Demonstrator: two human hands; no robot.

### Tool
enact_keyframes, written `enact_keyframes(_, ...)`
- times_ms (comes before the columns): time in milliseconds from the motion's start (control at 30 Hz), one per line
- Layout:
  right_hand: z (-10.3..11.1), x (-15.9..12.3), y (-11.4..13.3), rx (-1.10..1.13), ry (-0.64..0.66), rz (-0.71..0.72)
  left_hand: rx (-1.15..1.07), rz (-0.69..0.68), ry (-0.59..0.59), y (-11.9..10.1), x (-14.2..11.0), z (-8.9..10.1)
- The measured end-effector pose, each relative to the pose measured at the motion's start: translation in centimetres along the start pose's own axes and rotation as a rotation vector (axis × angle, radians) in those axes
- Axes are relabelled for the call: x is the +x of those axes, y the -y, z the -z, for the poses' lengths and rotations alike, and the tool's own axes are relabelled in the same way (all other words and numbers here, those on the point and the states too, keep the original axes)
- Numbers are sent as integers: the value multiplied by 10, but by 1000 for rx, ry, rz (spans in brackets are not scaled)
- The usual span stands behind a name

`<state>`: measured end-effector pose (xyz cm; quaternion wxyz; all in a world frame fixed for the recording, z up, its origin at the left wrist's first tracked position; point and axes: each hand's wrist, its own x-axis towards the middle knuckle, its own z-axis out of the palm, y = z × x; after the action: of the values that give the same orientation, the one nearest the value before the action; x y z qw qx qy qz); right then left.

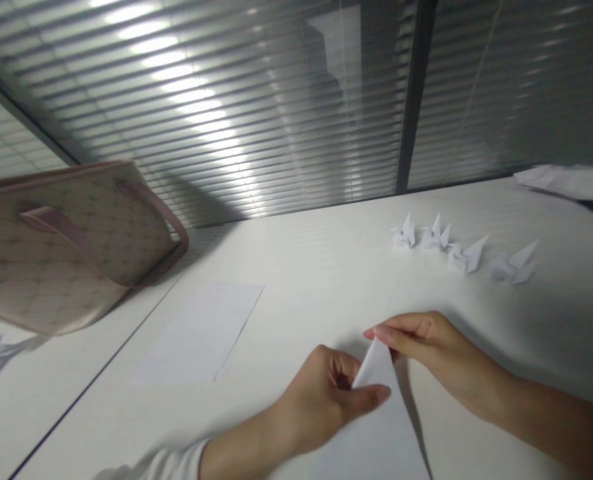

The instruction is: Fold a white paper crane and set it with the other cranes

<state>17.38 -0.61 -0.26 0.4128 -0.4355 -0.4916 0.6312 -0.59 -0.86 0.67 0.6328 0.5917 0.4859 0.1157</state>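
Note:
A white paper [383,427] folded to a point lies on the white table [326,267] near the front edge. My left hand [326,397] is curled, its thumb pressing the paper's left fold. My right hand [426,347] pinches the paper's pointed tip between fingers and thumb. Both hands are closed on the same sheet.
Several folded paper cranes [463,250] stand in a row at the right rear. A small stack of flat white sheets [203,330] lies to the left. A pink patterned handbag [66,247] sits at far left. More papers [571,181] rest at the far right, before window blinds.

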Motion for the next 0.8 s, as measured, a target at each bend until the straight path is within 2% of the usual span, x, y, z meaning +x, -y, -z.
enact_keyframes(233,1,0,-2,-10,-77,10,-40,10,18,5,4,1)
enact_keyframes(300,1,0,-2,0,-53,3,-47,9,24,7,5,2)
enact_keyframes(400,1,0,-3,16,70,-23,-67,-7,29,6,5,5)
enact_keyframes(467,0,0,-5,24,108,-46,-78,-16,27,4,5,6)
enact_keyframes(600,-2,1,-7,7,29,-42,-91,-24,31,1,4,6)
enact_keyframes(800,-1,2,-3,-51,45,-36,-96,-21,57,1,1,1)
